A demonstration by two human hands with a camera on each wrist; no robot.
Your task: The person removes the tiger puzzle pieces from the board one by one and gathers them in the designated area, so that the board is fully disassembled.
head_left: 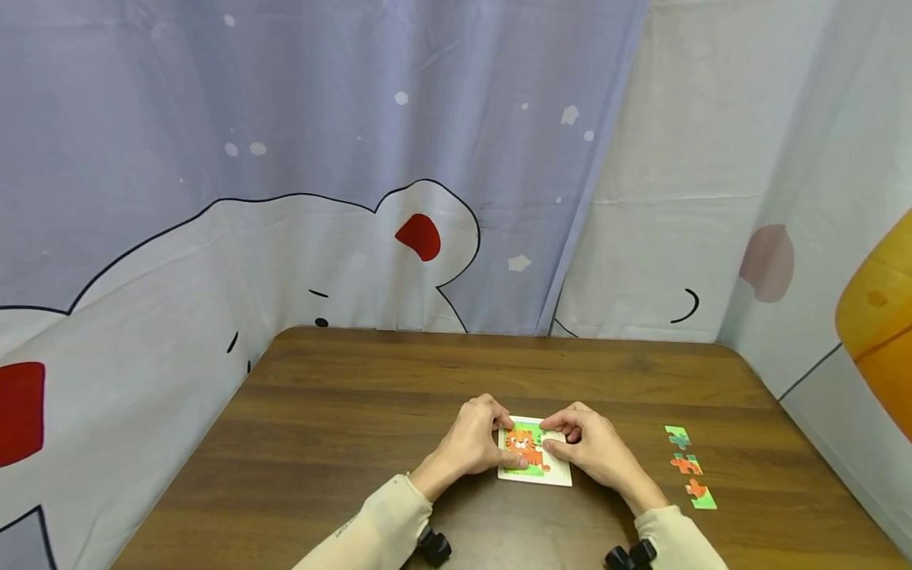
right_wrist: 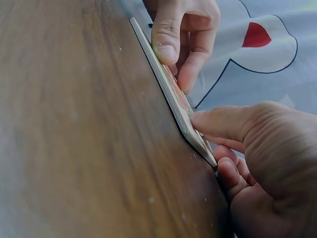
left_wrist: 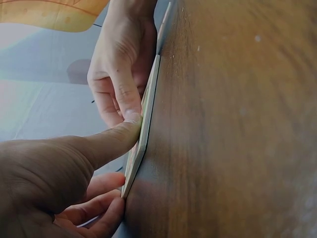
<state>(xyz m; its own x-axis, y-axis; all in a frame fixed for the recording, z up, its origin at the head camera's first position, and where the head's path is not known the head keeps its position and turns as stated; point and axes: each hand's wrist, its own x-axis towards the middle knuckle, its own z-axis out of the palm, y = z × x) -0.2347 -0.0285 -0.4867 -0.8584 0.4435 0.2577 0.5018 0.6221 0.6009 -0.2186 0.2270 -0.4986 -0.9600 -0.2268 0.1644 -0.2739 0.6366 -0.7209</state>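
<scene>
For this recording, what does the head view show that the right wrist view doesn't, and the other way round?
Only the head view: three loose puzzle pieces, the orange animal face on the puzzle board, and the cream sleeves.

Only the right wrist view: the puzzle board's side edge in a low close-up.

Both: the left-hand grip and right-hand grip at the puzzle board, the wooden table and the patterned curtain.

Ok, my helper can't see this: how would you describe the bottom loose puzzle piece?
On the brown table, look right of the right hand. Three loose pieces form a slanting row. The bottom piece is orange and green, at the row's near end.
</scene>
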